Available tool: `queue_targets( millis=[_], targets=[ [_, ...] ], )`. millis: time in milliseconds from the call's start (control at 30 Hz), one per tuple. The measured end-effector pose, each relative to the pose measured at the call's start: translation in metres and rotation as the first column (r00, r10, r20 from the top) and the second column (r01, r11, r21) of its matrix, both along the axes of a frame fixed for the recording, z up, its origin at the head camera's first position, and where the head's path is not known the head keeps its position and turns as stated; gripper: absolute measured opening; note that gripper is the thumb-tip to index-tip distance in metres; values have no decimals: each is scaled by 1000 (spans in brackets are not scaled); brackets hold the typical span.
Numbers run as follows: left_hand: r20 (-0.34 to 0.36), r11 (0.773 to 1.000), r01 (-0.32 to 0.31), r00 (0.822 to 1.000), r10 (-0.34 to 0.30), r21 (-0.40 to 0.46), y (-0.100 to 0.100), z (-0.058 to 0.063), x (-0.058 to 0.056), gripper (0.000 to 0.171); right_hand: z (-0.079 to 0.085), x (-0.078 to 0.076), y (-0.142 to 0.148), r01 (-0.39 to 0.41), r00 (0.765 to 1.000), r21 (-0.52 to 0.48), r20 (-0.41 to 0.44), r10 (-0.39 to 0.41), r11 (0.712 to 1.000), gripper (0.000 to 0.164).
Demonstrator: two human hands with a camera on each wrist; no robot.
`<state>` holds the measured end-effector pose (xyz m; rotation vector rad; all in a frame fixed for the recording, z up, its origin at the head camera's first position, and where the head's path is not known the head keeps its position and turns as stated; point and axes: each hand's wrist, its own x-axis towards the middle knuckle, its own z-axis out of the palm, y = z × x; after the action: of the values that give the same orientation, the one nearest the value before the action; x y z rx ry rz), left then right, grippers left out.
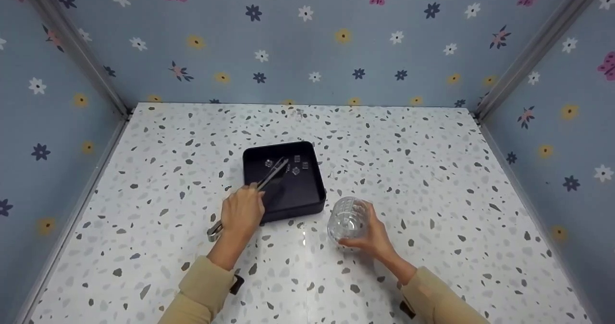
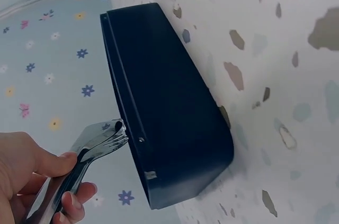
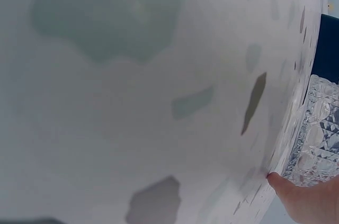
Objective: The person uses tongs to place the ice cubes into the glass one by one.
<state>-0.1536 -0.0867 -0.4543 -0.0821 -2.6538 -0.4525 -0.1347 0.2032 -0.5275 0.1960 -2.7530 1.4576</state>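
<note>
Metal tongs (image 1: 273,176) are in my left hand (image 1: 243,210), their tips over the inside of a square black tray (image 1: 294,212). Several small clear cubes (image 1: 296,171) lie in the far part of this tray, close to the tips. Whether a cube is between the tips I cannot tell. In the left wrist view, thumb and fingers grip the tongs (image 2: 87,155), and the tray's dark wall (image 2: 169,102) hides the cubes. My right hand (image 1: 376,235) holds a clear patterned glass (image 1: 347,220) on the table, right of the tray; the right wrist view shows its cut surface (image 3: 320,134).
The white speckled tabletop (image 1: 432,180) extends around the tray and glass. Blue flowered panels (image 1: 307,40) stand at the back and along both sides, with grey metal posts (image 1: 543,45) at the rear corners.
</note>
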Motion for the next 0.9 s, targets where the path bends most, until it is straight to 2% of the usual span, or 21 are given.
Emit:
queue_targets(
  millis=[300, 567, 900],
  targets=[
    [-30, 999, 40, 999, -40, -3, 9, 8, 14, 19, 0, -1, 1, -29, 999, -11, -34, 29, 1000, 97],
    [-57, 997, 70, 996, -72, -33, 19, 14, 25, 18, -1, -1, 0, -15, 1000, 3, -22, 15, 1000, 97],
    [-73, 991, 130, 989, -131, -19, 30, 20, 38, 19, 1, 0, -1, -8, 1000, -7, -15, 8, 1000, 98]
  ],
)
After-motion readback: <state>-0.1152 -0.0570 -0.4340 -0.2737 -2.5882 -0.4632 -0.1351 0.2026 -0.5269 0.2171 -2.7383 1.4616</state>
